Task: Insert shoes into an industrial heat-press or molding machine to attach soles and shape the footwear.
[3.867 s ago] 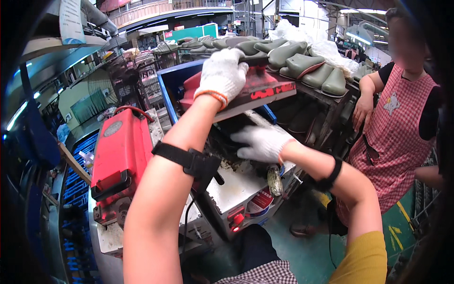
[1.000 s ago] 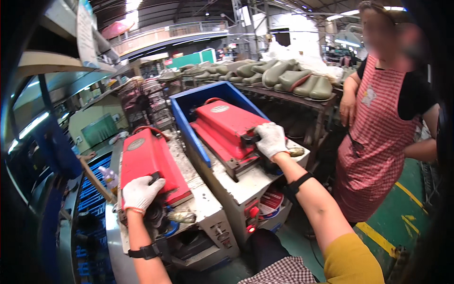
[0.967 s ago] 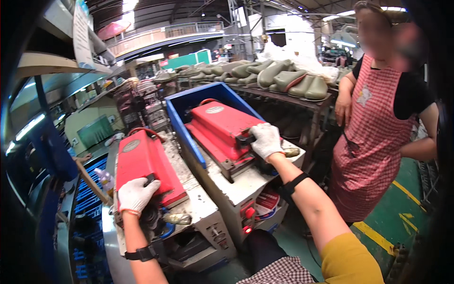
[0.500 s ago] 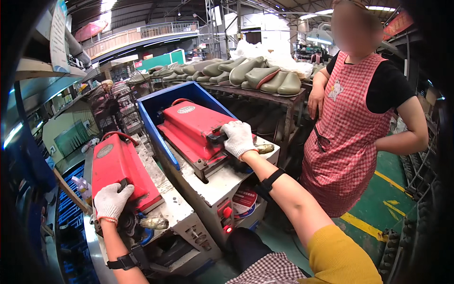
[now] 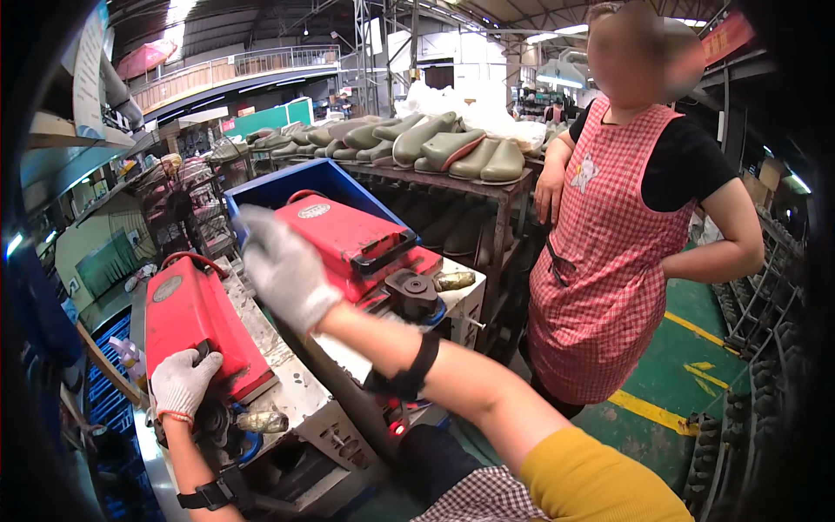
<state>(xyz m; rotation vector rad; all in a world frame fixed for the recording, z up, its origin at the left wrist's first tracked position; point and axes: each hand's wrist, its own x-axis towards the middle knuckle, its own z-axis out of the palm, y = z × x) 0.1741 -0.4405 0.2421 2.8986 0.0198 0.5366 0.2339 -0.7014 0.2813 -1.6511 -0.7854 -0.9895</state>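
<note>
Lower left: our left hand [image 5: 186,384] clasping black handle [image 5: 203,349], best held squarely; centre-left: our right hand [image 5: 287,270], blurred, seemingly empty.

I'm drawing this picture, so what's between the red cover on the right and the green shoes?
The blue wall lies between the right red cover and the green shoes, in the head view.

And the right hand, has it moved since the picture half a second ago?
Yes: judged against the right-hand red cover, the right hand has left that cover's black handle and moved leftward, toward the cover's left side.
</note>
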